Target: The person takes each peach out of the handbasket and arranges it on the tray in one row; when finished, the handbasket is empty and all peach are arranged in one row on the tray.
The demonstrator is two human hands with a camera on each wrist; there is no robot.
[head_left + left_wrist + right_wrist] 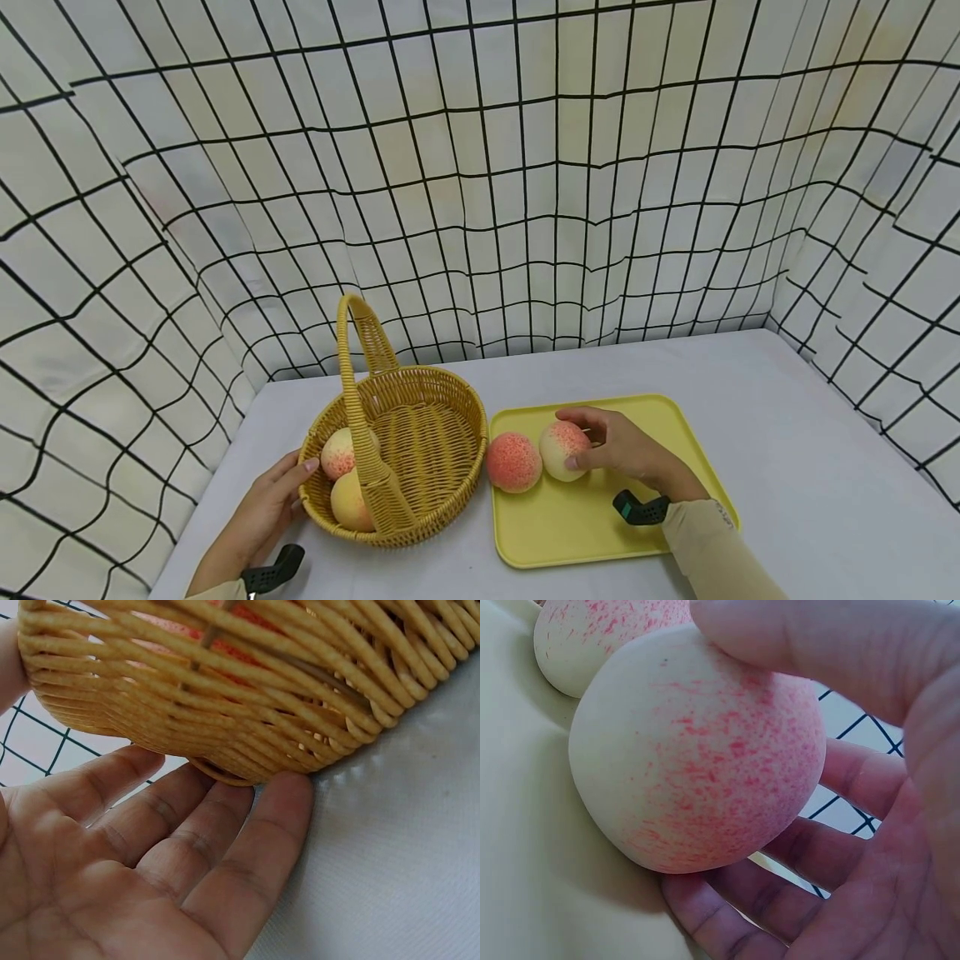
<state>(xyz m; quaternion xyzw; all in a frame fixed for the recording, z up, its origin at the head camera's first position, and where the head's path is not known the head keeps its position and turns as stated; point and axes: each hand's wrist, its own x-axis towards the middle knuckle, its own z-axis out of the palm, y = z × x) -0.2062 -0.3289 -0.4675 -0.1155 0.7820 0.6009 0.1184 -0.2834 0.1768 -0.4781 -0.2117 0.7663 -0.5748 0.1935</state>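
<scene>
My right hand grips a pale peach speckled with pink, thumb on one side and fingers round the other. This peach sits over the yellow tray, beside a redder peach. On the left, a wicker basket with a tall handle holds two peaches, one pink-speckled and one yellowish. My left hand holds the basket's left side, thumb at the rim. In the left wrist view, its fingers lie against the outside of the weave near the bottom.
A white cloth covers the table. Black netting over white sheeting stands behind the table and along both sides. The basket's right side stands close against the tray's left edge. Each wrist wears a black camera mount.
</scene>
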